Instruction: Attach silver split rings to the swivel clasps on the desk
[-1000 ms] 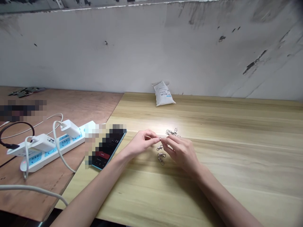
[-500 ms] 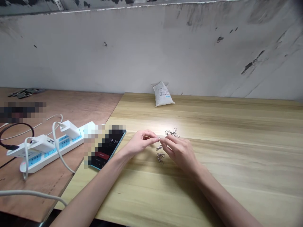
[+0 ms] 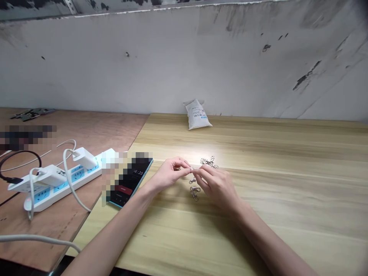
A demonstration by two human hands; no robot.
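My left hand (image 3: 171,173) and my right hand (image 3: 217,184) meet fingertip to fingertip just above the table. Between them they pinch a small silvery metal clasp, mostly hidden by the fingers; a bit of it shows at the fingertips. Right below the fingers lies a single swivel clasp (image 3: 192,180) on the wood. Nearer to me are a few more metal clasps (image 3: 195,193), touching each other. Behind my right fingers sits a loose pile of clasps (image 3: 207,162) with rings, partly covered by that hand.
A white labelled packet (image 3: 199,116) stands near the wall at the back. Left of my left forearm lies a phone (image 3: 128,188). Further left, a white power strip (image 3: 77,178) with plugged-in chargers and cables rests across the brown board (image 3: 115,124).
My hands stay together in nearly the same place. The fingers shift slightly, and a bit more metal shows beneath my left fingers. The clasps on the table have not moved.
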